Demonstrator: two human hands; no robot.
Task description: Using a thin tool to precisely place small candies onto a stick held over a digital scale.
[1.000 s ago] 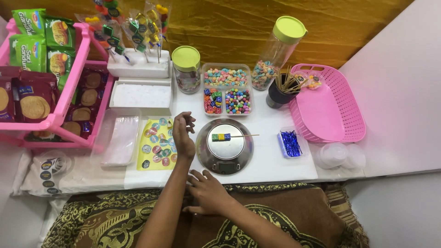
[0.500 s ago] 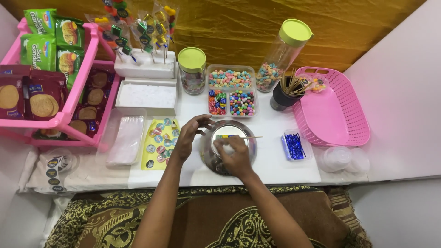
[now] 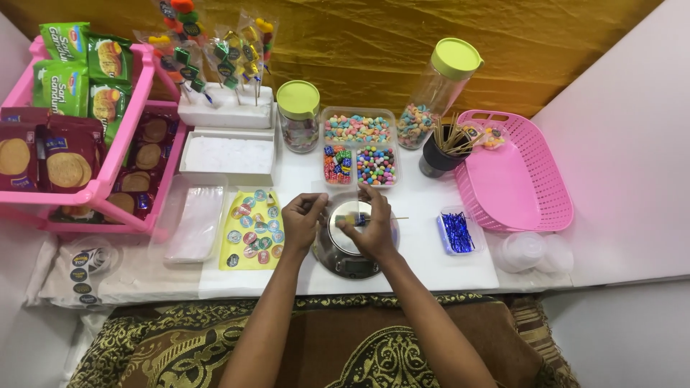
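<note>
White counter [image 3: 431,251] against the gold cloth backdrop is carrying everything, and your hands are meeting over the round metal dish [image 3: 346,248] right in front of you. Your right hand [image 3: 370,228] is pinching a thin wooden skewer [image 3: 384,218], whose long axis is running crosswise with its free end pointing out past that hand's right. Your left hand [image 3: 302,219] is curling loosely beside it; I cannot tell whether it is gripping anything.

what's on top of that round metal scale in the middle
Both hands, left and right, work over the scale, holding a thin skewer. They cover most of its platform.
</note>
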